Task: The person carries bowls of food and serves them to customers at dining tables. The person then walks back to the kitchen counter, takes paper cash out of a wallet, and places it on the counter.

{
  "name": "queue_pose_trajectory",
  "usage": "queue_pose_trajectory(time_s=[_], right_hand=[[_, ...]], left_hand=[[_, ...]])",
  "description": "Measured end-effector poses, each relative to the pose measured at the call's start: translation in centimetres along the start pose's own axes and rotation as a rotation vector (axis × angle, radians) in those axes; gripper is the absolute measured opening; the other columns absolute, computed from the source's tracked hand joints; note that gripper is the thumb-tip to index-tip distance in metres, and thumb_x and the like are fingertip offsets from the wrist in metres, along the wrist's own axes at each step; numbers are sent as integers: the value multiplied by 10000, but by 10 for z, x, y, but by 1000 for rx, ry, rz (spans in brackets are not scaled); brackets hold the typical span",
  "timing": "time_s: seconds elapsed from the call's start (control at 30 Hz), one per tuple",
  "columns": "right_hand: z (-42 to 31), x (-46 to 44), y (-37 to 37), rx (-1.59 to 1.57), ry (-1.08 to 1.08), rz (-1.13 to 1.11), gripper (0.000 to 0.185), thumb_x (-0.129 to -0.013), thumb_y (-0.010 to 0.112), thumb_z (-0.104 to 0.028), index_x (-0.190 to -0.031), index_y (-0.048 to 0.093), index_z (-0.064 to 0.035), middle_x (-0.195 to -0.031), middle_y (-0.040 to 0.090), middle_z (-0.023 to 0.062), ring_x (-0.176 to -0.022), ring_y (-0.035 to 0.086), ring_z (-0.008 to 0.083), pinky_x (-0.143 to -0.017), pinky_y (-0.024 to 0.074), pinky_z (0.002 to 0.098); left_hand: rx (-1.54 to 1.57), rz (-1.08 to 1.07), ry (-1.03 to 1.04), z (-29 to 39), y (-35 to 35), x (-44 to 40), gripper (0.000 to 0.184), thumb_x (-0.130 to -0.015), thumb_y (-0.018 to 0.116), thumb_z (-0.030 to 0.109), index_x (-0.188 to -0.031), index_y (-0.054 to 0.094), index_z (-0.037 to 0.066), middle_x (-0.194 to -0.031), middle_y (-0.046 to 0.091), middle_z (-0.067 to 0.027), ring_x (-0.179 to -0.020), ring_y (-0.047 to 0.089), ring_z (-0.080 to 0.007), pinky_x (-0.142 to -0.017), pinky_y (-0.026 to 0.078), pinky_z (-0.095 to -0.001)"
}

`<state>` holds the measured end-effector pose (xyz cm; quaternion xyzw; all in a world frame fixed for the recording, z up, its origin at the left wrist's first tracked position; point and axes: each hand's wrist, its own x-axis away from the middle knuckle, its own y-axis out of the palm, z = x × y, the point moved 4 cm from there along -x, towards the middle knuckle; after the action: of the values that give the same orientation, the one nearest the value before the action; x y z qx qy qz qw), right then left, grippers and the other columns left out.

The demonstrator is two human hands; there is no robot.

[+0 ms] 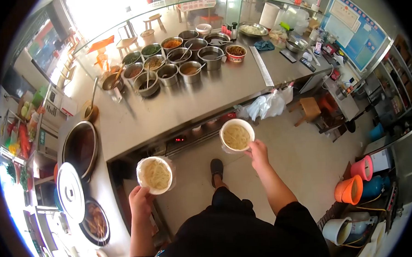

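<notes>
My left hand grips the lower edge of a white bowl of noodles, which has clear plastic film around its rim. In my right hand is a second white bowl of noodles, pinched at its lower right edge. Both bowls are upright, held apart from each other over the floor in front of the steel counter. Steel pots of sauces and toppings stand grouped on the counter beyond the bowls, several with spoons in them.
At the left are a large round pot, a white lid and a pan of skewers. White plastic bags hang at the counter's front edge. A wooden stool and an orange bucket stand at the right.
</notes>
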<state>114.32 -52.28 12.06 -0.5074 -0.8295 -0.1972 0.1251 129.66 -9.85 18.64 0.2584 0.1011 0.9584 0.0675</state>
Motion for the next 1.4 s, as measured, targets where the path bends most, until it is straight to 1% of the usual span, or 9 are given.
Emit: queue_pose_trajectory(time_s=[0.3,0.6,0.73,0.77,0.87,1.0,1.07,1.23,1.4], right_hand=[[-36,-236,150,84,-82,-224,60,-778,563,-42,-725,538,-28,-741,559,53,-691,590,151,-681,546,307],[7,-268,232,249,32,-445,85,-819,572,-77,-763,543,-19,-771,579,65,-679,605,158,-646,527,274],[-53,-269,203,625,-180,-531,306,-850,592,-296,-794,617,4,-669,595,87,-624,559,130,-607,462,306],[-69,-276,183,710,-189,-403,389,-877,563,-384,-873,636,-1,-754,638,129,-691,604,202,-666,476,345],[-99,-354,103,903,-387,-116,334,-880,545,-339,-917,624,-16,-838,648,186,-796,618,341,-732,478,432],[-153,-452,24,1257,-697,64,242,-818,552,-102,-1054,563,-52,-1173,520,164,-1067,494,349,-881,427,421],[-171,-489,14,1333,-841,77,294,-817,560,-112,-1104,563,-52,-1224,492,174,-1097,477,361,-926,413,426],[-188,-550,3,1383,-1000,-205,389,-792,586,-120,-1174,545,-57,-1292,451,173,-1171,435,362,-980,374,441],[-194,-548,-18,1358,-1142,-538,446,-771,605,-139,-1203,514,-77,-1293,452,140,-1206,406,353,-1003,334,489]], left_hand=[[-18,176,-66,44,96,-145,29,-777,532,28,-751,542,31,-703,567,-49,-645,598,-191,-634,527,-332],[61,249,-115,28,124,-288,134,-780,535,20,-908,533,-16,-848,582,-106,-740,616,-241,-677,526,-348],[115,205,-121,20,140,-318,158,-800,521,56,-940,530,-14,-874,580,-113,-774,621,-262,-664,522,-362],[121,204,-121,22,145,-322,158,-800,521,56,-940,530,-14,-874,580,-113,-774,621,-262,-664,522,-362],[82,208,-203,27,144,-310,232,-859,568,182,-1019,515,22,-954,565,-85,-878,601,-272,-719,493,-409],[43,578,-103,11,117,-282,464,-853,593,458,-1061,489,57,-1048,498,-98,-998,517,-281,-725,457,-416],[31,762,-34,-1,116,-249,464,-854,583,472,-1048,495,60,-1036,494,-91,-990,509,-273,-744,445,-415],[-155,878,-93,-104,150,-151,194,-862,603,254,-852,500,89,-644,474,20,-499,434,-93,-366,322,-237],[-767,755,-294,-199,206,-73,207,-812,620,202,-848,611,-2,-633,557,-46,-486,507,-144,-428,443,-303]])
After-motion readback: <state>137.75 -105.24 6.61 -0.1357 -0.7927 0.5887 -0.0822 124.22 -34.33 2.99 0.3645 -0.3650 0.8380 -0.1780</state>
